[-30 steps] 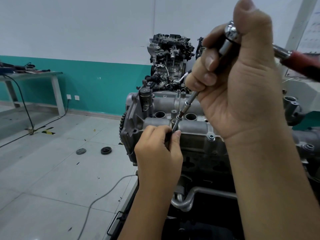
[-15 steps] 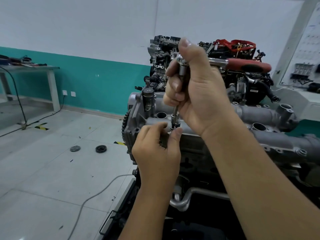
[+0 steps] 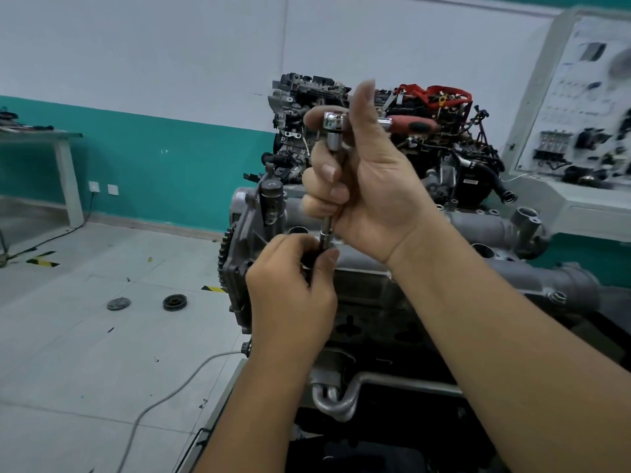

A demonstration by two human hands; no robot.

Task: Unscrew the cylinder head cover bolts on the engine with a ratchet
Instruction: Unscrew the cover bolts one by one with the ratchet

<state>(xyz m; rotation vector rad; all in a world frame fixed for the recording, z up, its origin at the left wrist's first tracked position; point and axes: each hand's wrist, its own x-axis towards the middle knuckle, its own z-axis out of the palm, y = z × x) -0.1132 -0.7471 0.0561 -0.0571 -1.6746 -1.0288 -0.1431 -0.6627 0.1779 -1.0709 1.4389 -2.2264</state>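
No brand name or legible writing can be made out on the engine or tools; the print on the white wall-mounted display board (image 3: pixel 580 97) is too small to be read. Open grey tiled floor (image 3: pixel 85 353) is seen to the left of the engine, crossed by a grey cable (image 3: pixel 164 401), with two dark round discs (image 3: pixel 146 303) lying apart from the stand. The grey cast-aluminium cylinder head cover (image 3: pixel 375 261) is seen at centre, atop the engine, its left end at a toothed sprocket. The chrome ratchet with red-and-black handle (image 3: pixel 336 131) is held upright over the cover's near edge, its extension bar gripped by the curled fingers of the right hand (image 3: pixel 368 186), thumb raised. The socket end is pinched by the left hand (image 3: pixel 293 285) at the bolt, which is hidden.
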